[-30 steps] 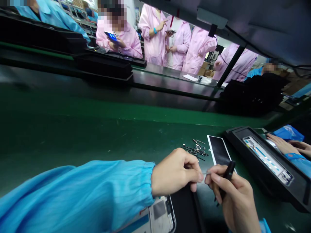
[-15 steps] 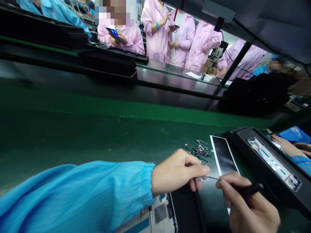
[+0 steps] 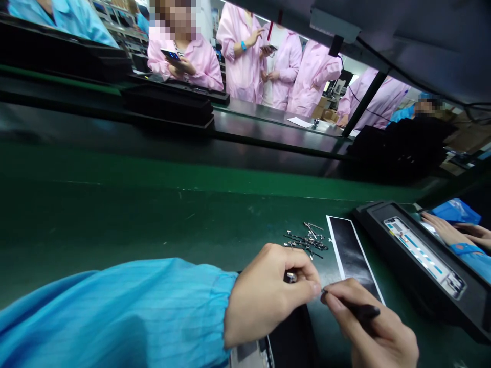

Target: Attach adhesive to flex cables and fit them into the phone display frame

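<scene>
My left hand point(image 3: 274, 289) is closed in a pinch on a thin flex cable. The cable's small metal end point(image 3: 290, 277) peeks out inside the curl of the fingers; the rest is mostly hidden. Close beside it, my right hand point(image 3: 368, 317) is also closed, with a black pen-like tool point(image 3: 366, 311) lying across the palm. Its thumb and forefinger meet at a tiny bit next to the left fingertips. Beyond the left hand lies a loose pile of thin flex cables point(image 3: 307, 241). Under my left wrist, an opened phone body point(image 3: 251, 355) shows partly, in a black tray point(image 3: 293, 340).
A black sheet with a white border point(image 3: 353, 245) lies right of the pile. Further right stands a black tray point(image 3: 414, 276) holding another phone body point(image 3: 425, 258), near a co-worker's hand point(image 3: 441, 227). Black trays point(image 3: 166, 105) line the raised shelf; people in pink coats stand behind.
My hands have come closer together, and the thin strip that stretched between them hardly shows now. My right hand has shifted left. The view has turned slightly.
</scene>
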{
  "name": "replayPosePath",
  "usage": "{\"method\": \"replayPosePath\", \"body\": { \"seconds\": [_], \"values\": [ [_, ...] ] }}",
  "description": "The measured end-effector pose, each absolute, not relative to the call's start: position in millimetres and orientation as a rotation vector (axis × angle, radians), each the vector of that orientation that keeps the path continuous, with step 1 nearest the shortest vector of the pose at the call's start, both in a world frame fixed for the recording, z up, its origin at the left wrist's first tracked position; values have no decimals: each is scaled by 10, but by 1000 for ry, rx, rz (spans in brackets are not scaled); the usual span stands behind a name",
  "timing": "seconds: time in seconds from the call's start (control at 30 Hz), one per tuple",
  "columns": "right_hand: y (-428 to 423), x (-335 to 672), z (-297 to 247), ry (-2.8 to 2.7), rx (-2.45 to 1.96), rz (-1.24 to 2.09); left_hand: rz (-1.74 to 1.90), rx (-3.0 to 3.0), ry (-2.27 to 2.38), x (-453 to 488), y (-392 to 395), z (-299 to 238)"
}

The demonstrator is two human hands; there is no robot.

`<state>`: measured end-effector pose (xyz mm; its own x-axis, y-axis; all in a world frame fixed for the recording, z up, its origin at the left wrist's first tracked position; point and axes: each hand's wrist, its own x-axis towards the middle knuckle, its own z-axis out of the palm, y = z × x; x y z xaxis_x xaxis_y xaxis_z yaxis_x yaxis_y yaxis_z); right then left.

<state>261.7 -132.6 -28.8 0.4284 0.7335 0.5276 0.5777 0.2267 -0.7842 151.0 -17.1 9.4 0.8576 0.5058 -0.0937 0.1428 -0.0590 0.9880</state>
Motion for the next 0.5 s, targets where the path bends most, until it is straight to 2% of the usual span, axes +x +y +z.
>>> {"method": "replayPosePath", "body": {
  "seconds": [0.3, 0.5],
  "values": [
    [-1337, 2636, -298, -856, -1504, 570, 250, 1660, 557, 1524, -177, 100],
    [-1442, 2725, -144, -1056, -1476, 515, 155, 1929, 449, 1586, -256, 260]
  ]
}}
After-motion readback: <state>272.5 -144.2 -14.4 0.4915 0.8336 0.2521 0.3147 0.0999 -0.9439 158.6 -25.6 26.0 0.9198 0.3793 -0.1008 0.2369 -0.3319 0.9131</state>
